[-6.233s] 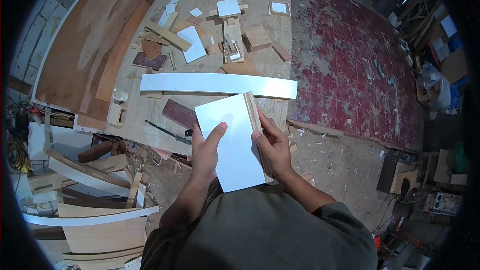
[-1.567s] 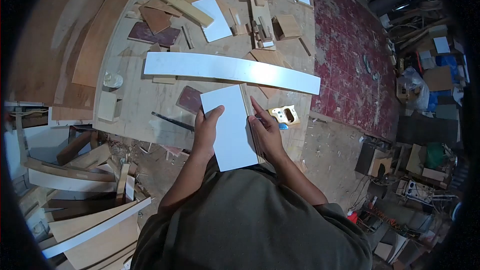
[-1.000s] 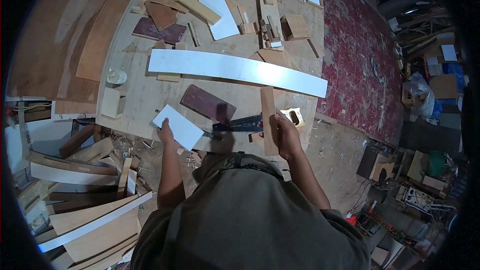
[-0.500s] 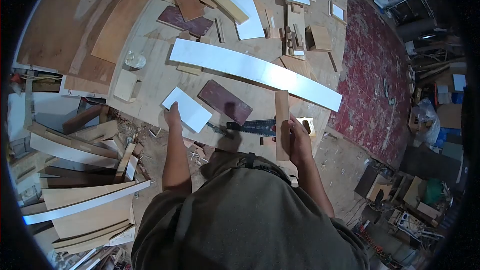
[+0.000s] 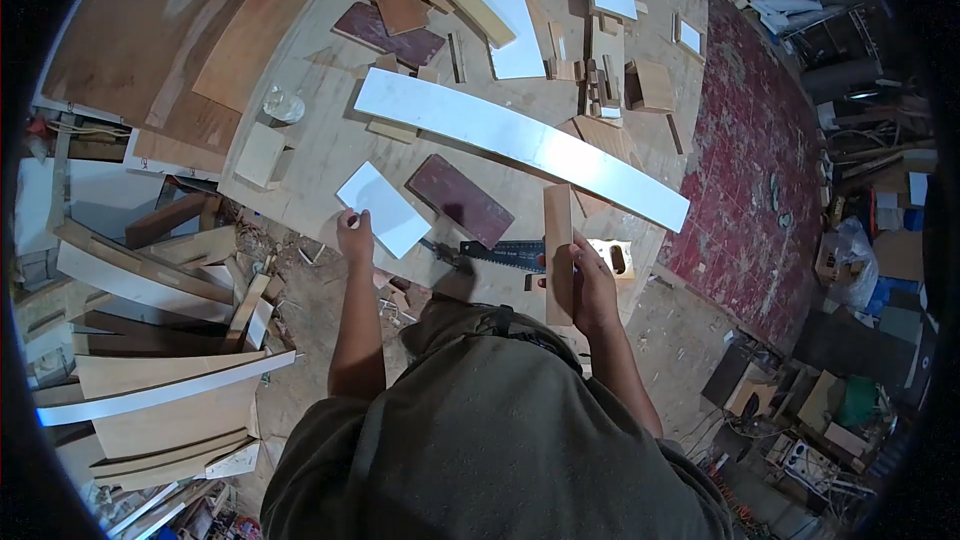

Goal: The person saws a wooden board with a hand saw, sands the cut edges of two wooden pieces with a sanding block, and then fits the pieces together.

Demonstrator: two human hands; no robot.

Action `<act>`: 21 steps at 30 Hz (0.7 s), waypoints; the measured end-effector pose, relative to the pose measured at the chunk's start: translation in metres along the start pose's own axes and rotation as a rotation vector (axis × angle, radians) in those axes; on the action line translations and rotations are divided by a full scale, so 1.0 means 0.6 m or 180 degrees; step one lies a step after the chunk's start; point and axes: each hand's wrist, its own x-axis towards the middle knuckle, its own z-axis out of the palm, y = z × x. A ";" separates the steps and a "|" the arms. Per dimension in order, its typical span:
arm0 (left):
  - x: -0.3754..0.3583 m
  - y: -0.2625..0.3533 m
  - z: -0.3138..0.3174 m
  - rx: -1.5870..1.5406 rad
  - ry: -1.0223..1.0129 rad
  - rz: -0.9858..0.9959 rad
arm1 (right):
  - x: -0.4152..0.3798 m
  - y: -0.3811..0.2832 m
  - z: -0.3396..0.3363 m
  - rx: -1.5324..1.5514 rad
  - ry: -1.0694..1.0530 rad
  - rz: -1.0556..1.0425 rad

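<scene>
A rectangular white board (image 5: 384, 210) lies on the worktable's near side. My left hand (image 5: 356, 237) is at its left edge; thumb and forefinger are curled with a gap between their tips, and no grip on the board shows. My right hand (image 5: 597, 290) grips a narrow wooden board (image 5: 558, 260) by its right side, holding it over the table edge. Beneath that board runs a handsaw (image 5: 505, 254), its blade pointing left and its light handle (image 5: 614, 258) partly behind my hand. Between the two boards sits a dark red board (image 5: 460, 200).
A long white panel (image 5: 520, 148) crosses the worktable (image 5: 310, 170). Beyond it lie wood offcuts (image 5: 400, 5) and small stacked blocks (image 5: 605, 80). A glass jar (image 5: 284, 105) stands at left. Scrap wood (image 5: 170, 380) fills the floor at left; clutter (image 5: 840, 400) lies at right.
My left hand has drawn back slightly from the white board, its thumb no longer lying across the top. The right hand still holds the wooden board, and the whole view has shifted a little.
</scene>
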 end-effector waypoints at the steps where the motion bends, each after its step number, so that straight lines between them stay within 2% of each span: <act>1: -0.001 -0.001 0.002 -0.0005 0.0007 -0.0003 | 0.000 0.001 0.002 0.0018 0.0000 -0.0001; 4: -0.005 0.009 0.006 -0.0074 0.0002 -0.0037 | -0.002 0.005 0.003 -0.0008 0.0008 0.0001; 6: -0.010 0.019 0.004 0.0184 0.0246 0.0050 | -0.005 0.006 0.004 -0.0060 -0.0004 0.0019; 8: -0.013 0.031 0.001 0.0123 0.0239 0.0052 | -0.009 0.007 0.007 -0.0035 0.0232 0.0044; 16: -0.034 0.057 -0.004 0.0199 0.0283 0.0197 | -0.004 0.018 0.004 -0.0043 0.0054 0.0051; 21: -0.033 0.068 0.026 0.0771 0.0138 -0.0331 | -0.004 0.013 0.029 -0.0347 0.0015 0.0074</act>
